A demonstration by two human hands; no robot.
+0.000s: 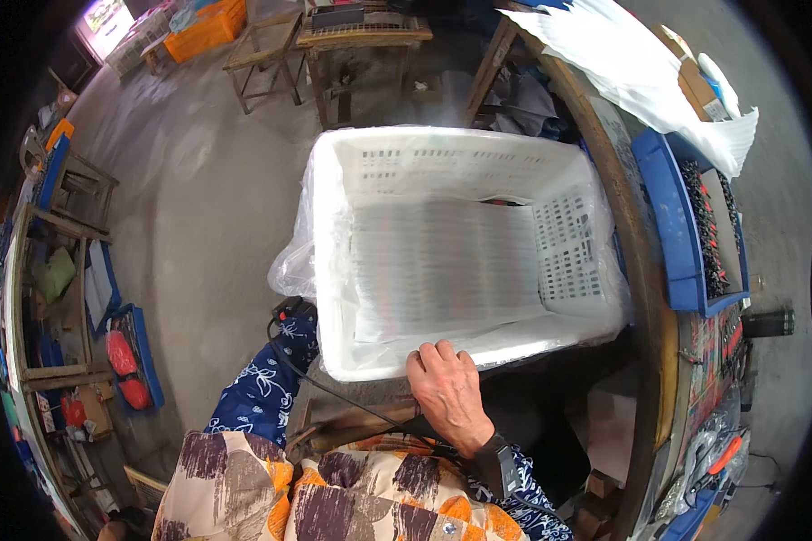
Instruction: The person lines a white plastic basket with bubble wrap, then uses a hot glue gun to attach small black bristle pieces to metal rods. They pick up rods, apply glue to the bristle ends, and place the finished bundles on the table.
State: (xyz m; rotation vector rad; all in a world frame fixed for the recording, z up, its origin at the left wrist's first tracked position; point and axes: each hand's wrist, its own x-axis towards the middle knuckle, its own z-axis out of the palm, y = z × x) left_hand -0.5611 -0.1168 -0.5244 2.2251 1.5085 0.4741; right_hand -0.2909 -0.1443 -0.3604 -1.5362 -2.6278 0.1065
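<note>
A large white plastic crate point(406, 153) lined with a clear plastic bag point(290, 266) fills the middle of the view; its inside looks bare. My right hand point(444, 389) grips the crate's near rim, fingers curled over the edge, with a black band on the wrist. My left arm, in a blue floral sleeve point(260, 389), reaches up to the crate's near left corner. The left hand itself is hidden behind the bag and the crate wall.
A curved wooden table edge point(642, 270) runs along the crate's right side, bearing a blue tray point(668, 207) of small dark parts and white plastic sheets point(622, 63). Wooden stools point(263, 50) and an orange crate point(206, 32) stand far back on the concrete floor. Shelves point(54, 270) line the left.
</note>
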